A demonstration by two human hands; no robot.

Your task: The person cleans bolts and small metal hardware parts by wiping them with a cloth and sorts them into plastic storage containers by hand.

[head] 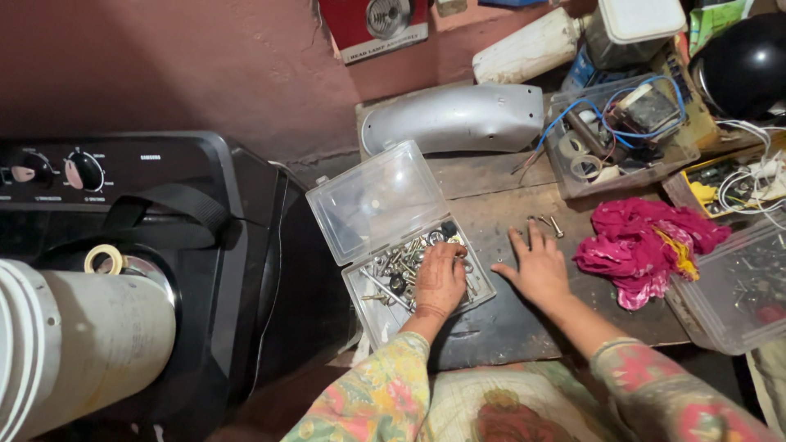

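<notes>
Left hand: the left hand (440,281) lies palm down inside the tray of a clear plastic hinged box (479,296), fingers bent into the mixed screws and bolts (391,270). Whether any piece is pinched under the fingers cannot be told; the back of the hand hides them.

Right hand: the right hand (538,268) rests flat on the dark wooden worktop (491,327), fingers spread and straight, gripping nothing.

Box: its tray sits at the worktop's left edge, touching the left hand and just beside the right hand's thumb. The see-through lid (377,199) stands open, tilted back toward the wall.

Loose bolts: a few loose bolts (547,223) lie on the worktop just beyond the right fingertips, not touched by them.

Cloth: a crumpled pink cloth (643,241) lies to the right of the right hand, near it but apart.

Behind: a silver metal mudguard (458,119) lies at the back of the worktop beyond the open lid; to its right, a clear tub of blue wires and parts (622,131).

Right edge: another clear plastic container (733,299) with small hardware sits past the cloth.

Left of worktop: a black machine with dials (123,205) stands well apart from both hands, with a white cylinder (82,344) in front of it.

Sleeves: both forearms wear floral-print sleeves (385,393).
</notes>
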